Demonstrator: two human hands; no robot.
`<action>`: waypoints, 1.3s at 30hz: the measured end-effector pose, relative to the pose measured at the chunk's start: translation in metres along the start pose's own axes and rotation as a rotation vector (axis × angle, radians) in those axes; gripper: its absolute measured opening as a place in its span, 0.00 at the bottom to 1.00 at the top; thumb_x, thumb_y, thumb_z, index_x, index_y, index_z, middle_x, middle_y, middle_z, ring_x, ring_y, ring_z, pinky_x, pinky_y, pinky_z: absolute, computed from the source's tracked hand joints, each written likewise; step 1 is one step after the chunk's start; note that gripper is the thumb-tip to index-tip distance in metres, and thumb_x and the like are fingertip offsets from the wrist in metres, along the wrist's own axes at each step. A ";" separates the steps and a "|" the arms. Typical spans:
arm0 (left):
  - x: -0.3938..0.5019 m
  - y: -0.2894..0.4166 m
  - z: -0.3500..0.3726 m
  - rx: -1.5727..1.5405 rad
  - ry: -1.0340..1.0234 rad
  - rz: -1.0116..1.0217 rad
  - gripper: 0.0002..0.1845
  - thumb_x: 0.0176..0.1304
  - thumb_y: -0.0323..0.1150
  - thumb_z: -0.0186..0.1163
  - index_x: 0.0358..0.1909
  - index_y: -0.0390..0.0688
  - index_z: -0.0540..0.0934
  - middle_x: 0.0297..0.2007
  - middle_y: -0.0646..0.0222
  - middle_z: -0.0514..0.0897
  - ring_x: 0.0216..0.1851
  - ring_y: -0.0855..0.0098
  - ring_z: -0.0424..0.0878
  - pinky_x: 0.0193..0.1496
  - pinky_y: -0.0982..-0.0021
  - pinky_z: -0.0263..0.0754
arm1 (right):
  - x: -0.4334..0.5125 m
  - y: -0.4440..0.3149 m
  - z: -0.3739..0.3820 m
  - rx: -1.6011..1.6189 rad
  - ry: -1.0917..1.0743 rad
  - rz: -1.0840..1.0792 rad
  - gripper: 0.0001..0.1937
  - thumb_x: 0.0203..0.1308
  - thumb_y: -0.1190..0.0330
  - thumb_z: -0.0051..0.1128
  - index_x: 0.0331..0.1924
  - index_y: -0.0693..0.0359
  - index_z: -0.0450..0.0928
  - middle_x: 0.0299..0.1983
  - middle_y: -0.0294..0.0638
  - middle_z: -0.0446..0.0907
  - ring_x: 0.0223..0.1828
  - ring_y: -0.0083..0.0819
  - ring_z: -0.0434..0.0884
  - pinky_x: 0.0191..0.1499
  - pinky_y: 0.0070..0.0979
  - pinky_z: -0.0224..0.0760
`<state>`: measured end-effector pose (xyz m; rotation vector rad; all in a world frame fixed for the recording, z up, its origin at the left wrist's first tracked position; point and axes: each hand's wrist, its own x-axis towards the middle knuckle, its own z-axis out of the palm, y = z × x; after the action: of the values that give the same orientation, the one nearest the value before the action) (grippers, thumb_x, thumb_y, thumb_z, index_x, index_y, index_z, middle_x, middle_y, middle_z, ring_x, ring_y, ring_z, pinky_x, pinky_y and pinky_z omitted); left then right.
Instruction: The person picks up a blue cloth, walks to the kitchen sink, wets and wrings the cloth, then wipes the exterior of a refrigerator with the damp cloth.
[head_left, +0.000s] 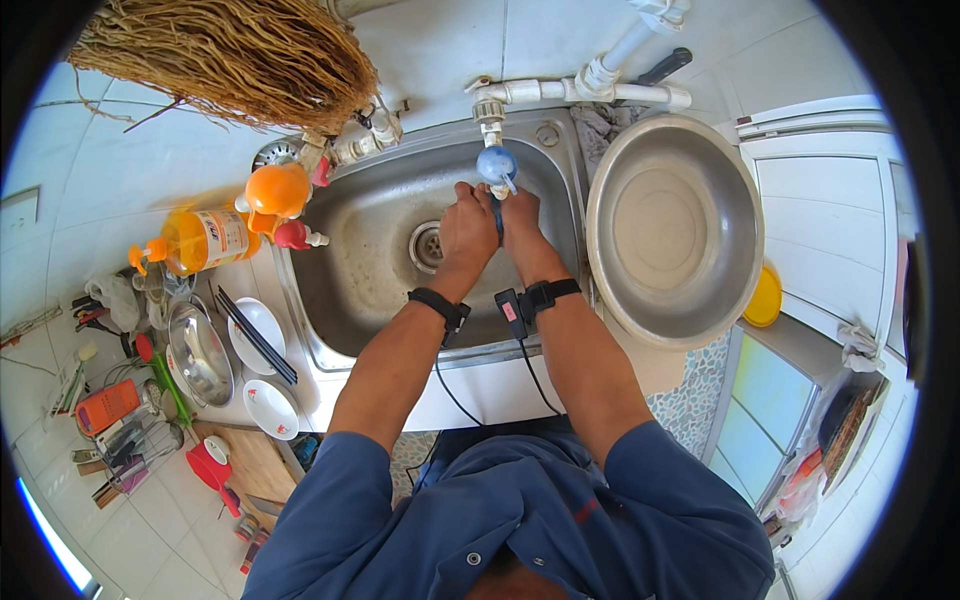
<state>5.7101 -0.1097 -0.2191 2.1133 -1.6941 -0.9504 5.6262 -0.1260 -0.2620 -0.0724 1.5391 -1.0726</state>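
My left hand (470, 227) and my right hand (520, 215) are side by side over the steel sink basin (360, 247), right below the tap. Both are curled closed around a small dark blue item (496, 211), which shows only as a strip between them; what it is cannot be made out. Just above my fingers hangs the tap with a round blue cover (496, 164) and a small lever. Left of my left hand lies the round drain (427, 246). Each wrist wears a black strap, with a small device and a cable.
A large metal basin (675, 232) stands right of the sink. To the left are an orange pump bottle (206, 241), white bowls (271, 409), dark chopsticks (256, 336) and a metal lid (201, 352). A bundle of dry fibres (225, 64) hangs over the sink's back left.
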 end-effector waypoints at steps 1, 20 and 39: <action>-0.001 0.002 -0.003 0.041 -0.023 0.010 0.15 0.82 0.41 0.47 0.51 0.37 0.72 0.37 0.33 0.87 0.41 0.30 0.85 0.45 0.34 0.76 | 0.000 -0.001 0.000 -0.009 0.002 0.031 0.11 0.71 0.66 0.69 0.42 0.67 0.87 0.34 0.35 0.85 0.32 0.25 0.80 0.36 0.30 0.73; 0.024 -0.035 -0.002 -1.326 -0.651 -0.676 0.30 0.81 0.61 0.44 0.63 0.49 0.82 0.57 0.58 0.87 0.59 0.58 0.86 0.58 0.47 0.81 | -0.042 -0.011 -0.021 -0.132 -0.418 -0.444 0.15 0.69 0.66 0.66 0.53 0.68 0.87 0.46 0.40 0.89 0.46 0.24 0.85 0.54 0.25 0.77; 0.003 -0.003 -0.008 -0.023 -0.035 0.031 0.15 0.80 0.39 0.47 0.53 0.36 0.70 0.37 0.35 0.88 0.43 0.31 0.86 0.47 0.36 0.78 | 0.014 0.010 -0.001 0.053 0.005 -0.071 0.10 0.74 0.69 0.61 0.49 0.68 0.86 0.41 0.38 0.87 0.37 0.31 0.86 0.42 0.32 0.79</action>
<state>5.7176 -0.1131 -0.2160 2.0621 -1.7188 -0.9982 5.6257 -0.1282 -0.2792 -0.0883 1.5216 -1.1696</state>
